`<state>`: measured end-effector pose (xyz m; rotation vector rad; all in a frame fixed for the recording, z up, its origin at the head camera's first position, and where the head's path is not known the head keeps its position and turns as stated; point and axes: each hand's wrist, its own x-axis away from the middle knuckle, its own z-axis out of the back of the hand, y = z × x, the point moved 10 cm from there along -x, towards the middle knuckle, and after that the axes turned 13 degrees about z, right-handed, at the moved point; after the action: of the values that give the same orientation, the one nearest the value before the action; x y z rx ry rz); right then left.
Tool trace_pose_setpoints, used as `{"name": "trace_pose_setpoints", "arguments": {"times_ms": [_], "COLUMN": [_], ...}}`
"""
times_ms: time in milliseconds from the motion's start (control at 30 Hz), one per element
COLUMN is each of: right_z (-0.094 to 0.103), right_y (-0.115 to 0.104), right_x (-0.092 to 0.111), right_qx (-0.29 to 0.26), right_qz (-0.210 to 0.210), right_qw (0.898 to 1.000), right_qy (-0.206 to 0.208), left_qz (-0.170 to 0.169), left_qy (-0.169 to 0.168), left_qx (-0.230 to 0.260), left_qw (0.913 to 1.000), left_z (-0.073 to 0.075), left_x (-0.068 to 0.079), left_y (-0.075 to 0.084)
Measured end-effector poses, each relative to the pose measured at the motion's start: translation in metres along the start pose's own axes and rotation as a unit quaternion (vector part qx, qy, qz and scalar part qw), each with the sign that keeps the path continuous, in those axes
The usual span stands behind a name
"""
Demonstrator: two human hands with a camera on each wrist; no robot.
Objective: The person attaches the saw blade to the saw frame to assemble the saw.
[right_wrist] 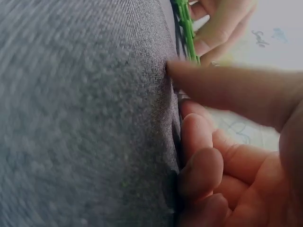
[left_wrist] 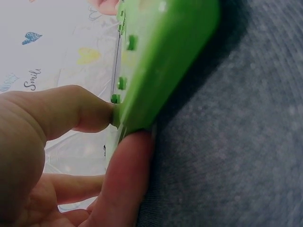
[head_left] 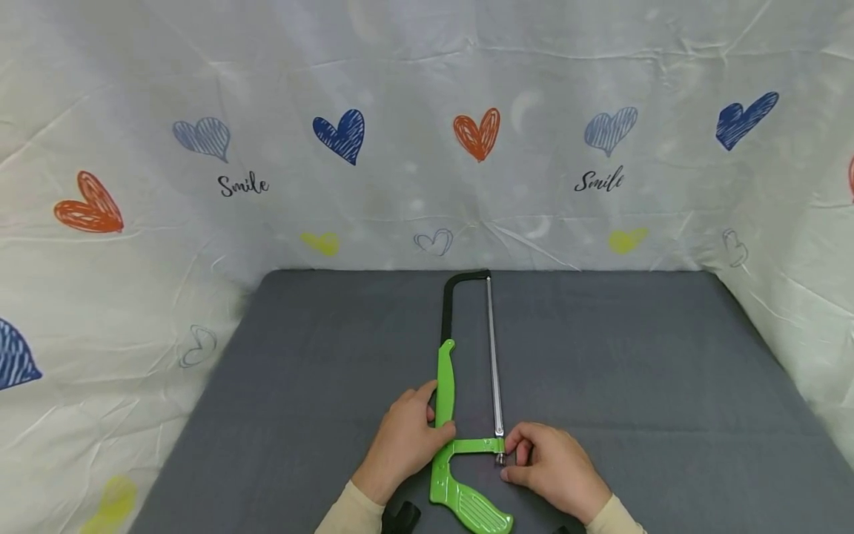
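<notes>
The hacksaw lies lengthwise at the middle of the counter, its black front frame pointing away and its green handle toward the person. The silver blade runs along its right side and looks straight, down to a small metal fitting at the green crosspiece.

The left hand pinches the green spine between thumb and fingers. That pinch sits to one side of the frame, so a twist at the fitting could, I judge, swing the saw round on the smooth cloth. The right hand is beside the fitting, fingers loosely curled, thumb and forefinger parted, with nothing plainly held (whether a fingertip touches the metal, I cannot tell). A slip there could send the fingertips against the blade's near end; if the fitting came too loose, the blade might slacken or spring off.
</notes>
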<state>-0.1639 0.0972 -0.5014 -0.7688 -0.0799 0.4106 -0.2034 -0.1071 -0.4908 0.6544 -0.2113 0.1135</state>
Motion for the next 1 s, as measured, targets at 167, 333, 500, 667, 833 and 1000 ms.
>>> {"name": "trace_pose_setpoints", "arguments": {"times_ms": [167,333,500,667,833,1000], "right_z": [-0.0001,0.0,0.0014,0.0009,0.0001,0.0012], "right_y": [0.0021,0.0029,0.0025,0.0034,0.0041,0.0034], "right_x": [0.001,0.0013,0.002,0.0024,0.0022,0.0008], "right_qx": [0.004,0.015,0.016,0.003,-0.013,-0.009], "right_qz": [-0.031,-0.042,-0.042,-0.048,-0.048,-0.034], "right_qw": [1.0,0.999,0.999,0.999,0.999,0.999], "right_qy": [0.003,0.008,0.011,0.012,0.012,0.011], "left_qz": [0.003,0.004,0.003,0.003,-0.003,-0.009], "left_qy": [-0.001,0.0,0.009,0.019,0.021,0.023], "left_qx": [-0.001,0.003,0.007,0.008,0.008,0.004], "left_qw": [1.0,1.0,0.9999,0.9998,0.9998,0.9997], "left_z": [-0.0002,-0.0007,0.0005,0.0018,0.0022,0.0021], "left_x": [-0.0002,-0.0001,0.0006,0.0013,0.0018,0.0024], "left_y": [0.0004,0.0001,0.0013,0.0017,0.0027,0.0038]}}
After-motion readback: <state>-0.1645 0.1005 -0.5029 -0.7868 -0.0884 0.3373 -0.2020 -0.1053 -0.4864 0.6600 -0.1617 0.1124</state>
